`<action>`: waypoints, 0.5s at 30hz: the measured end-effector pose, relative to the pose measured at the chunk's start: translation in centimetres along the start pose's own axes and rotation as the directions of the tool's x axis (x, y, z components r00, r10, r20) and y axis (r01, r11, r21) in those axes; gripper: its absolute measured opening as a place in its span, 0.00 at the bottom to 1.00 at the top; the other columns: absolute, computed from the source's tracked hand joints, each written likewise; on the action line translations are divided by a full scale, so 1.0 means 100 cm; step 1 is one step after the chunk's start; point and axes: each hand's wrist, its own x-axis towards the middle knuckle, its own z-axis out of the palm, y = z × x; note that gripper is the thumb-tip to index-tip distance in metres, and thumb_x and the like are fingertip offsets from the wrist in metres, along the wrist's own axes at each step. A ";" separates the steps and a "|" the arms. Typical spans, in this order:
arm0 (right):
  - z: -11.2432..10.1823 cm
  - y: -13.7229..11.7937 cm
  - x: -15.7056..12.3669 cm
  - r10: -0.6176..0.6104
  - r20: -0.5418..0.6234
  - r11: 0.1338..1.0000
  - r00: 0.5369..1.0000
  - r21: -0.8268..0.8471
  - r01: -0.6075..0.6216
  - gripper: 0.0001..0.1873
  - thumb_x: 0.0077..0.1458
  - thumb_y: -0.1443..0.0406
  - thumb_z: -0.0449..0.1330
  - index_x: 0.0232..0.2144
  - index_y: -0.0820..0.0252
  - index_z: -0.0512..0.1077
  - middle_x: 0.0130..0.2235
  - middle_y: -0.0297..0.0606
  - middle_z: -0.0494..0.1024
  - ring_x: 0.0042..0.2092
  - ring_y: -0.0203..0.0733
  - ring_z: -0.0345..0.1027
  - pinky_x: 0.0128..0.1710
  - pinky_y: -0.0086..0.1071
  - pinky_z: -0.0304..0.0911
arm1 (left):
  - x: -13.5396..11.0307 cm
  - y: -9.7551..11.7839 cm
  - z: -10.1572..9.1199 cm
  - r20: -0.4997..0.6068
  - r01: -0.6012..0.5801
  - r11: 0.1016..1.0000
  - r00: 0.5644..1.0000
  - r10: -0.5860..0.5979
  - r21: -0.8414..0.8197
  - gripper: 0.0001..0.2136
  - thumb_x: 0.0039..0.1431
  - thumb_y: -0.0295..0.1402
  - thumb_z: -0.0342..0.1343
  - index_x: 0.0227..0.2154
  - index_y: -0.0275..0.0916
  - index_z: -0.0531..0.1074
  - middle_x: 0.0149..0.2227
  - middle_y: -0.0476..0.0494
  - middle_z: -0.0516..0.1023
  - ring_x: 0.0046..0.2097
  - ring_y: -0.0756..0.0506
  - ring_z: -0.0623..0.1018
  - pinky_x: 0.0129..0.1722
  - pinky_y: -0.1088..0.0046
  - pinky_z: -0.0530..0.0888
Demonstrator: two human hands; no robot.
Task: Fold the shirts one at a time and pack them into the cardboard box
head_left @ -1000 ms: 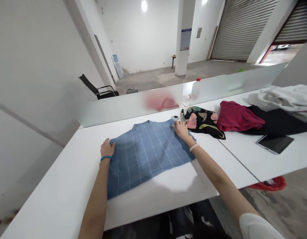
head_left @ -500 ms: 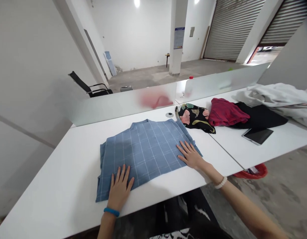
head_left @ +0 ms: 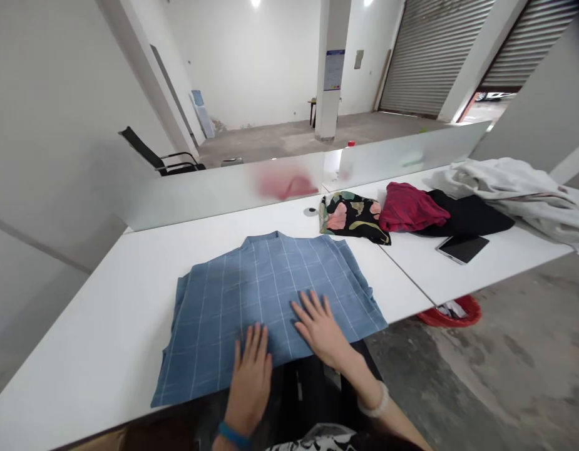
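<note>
A blue shirt with thin white checks (head_left: 265, 282) lies folded on the white table (head_left: 115, 313), its collar edge toward the divider and its lower edge at the table's front edge. My left hand (head_left: 252, 376) rests on the lower middle of the shirt with its fingers stretched out. Flat on the cloth to the right of it is my right hand (head_left: 322, 329), fingers spread. Neither hand grips the fabric.
Right of the shirt lie a black floral cloth (head_left: 355, 217), a dark red garment (head_left: 411, 208), a black garment (head_left: 477, 215), a white garment (head_left: 519, 185) and a phone (head_left: 462, 248). A frosted divider (head_left: 199, 197) runs along the back. A red basket (head_left: 467, 311) stands below.
Both hands have moved inward, closer together. The shirt has slid toward me, so its lower edge now reaches the table's front edge. The view has shifted slightly.
</note>
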 end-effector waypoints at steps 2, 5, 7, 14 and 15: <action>0.001 -0.017 0.012 -0.127 0.025 0.991 0.992 0.050 0.125 0.26 0.65 0.56 0.41 0.64 0.52 0.52 0.66 0.40 0.51 0.66 0.54 0.39 0.60 0.57 0.46 | 0.020 0.023 0.001 0.022 -0.032 0.999 0.999 0.032 -0.004 0.23 0.64 0.29 0.36 0.61 0.33 0.56 0.63 0.40 0.57 0.65 0.41 0.56 0.58 0.54 0.63; 0.004 0.007 0.007 -0.157 0.052 0.987 0.986 0.041 0.155 0.26 0.65 0.56 0.42 0.64 0.50 0.50 0.65 0.38 0.51 0.66 0.53 0.40 0.60 0.59 0.45 | 0.019 0.012 0.003 0.053 0.040 0.998 0.998 -0.042 0.042 0.23 0.65 0.33 0.36 0.60 0.36 0.58 0.63 0.40 0.58 0.63 0.38 0.58 0.57 0.50 0.63; 0.003 0.047 -0.009 -0.046 0.051 0.998 0.998 -0.030 0.048 0.26 0.65 0.56 0.42 0.63 0.50 0.52 0.65 0.38 0.52 0.66 0.56 0.42 0.59 0.61 0.45 | -0.003 -0.023 0.004 0.065 0.162 0.981 0.983 -0.169 0.106 0.23 0.64 0.34 0.37 0.60 0.37 0.60 0.63 0.36 0.57 0.63 0.33 0.58 0.55 0.44 0.62; -0.016 0.106 -0.011 0.145 0.013 0.980 0.989 -0.139 -0.141 0.28 0.65 0.57 0.41 0.61 0.66 0.59 0.61 0.51 0.60 0.63 0.57 0.49 0.60 0.56 0.46 | -0.012 -0.079 0.000 0.025 0.378 0.910 0.922 -0.387 0.169 0.25 0.64 0.35 0.35 0.58 0.28 0.62 0.62 0.26 0.58 0.63 0.29 0.56 0.56 0.40 0.58; -0.020 0.095 0.006 0.116 0.008 0.986 0.993 -0.125 -0.114 0.27 0.65 0.58 0.40 0.61 0.65 0.59 0.61 0.50 0.60 0.64 0.58 0.48 0.60 0.59 0.44 | 0.011 -0.068 -0.002 0.026 0.354 0.925 0.932 -0.360 0.137 0.26 0.64 0.36 0.34 0.60 0.27 0.58 0.63 0.27 0.56 0.64 0.30 0.55 0.57 0.43 0.58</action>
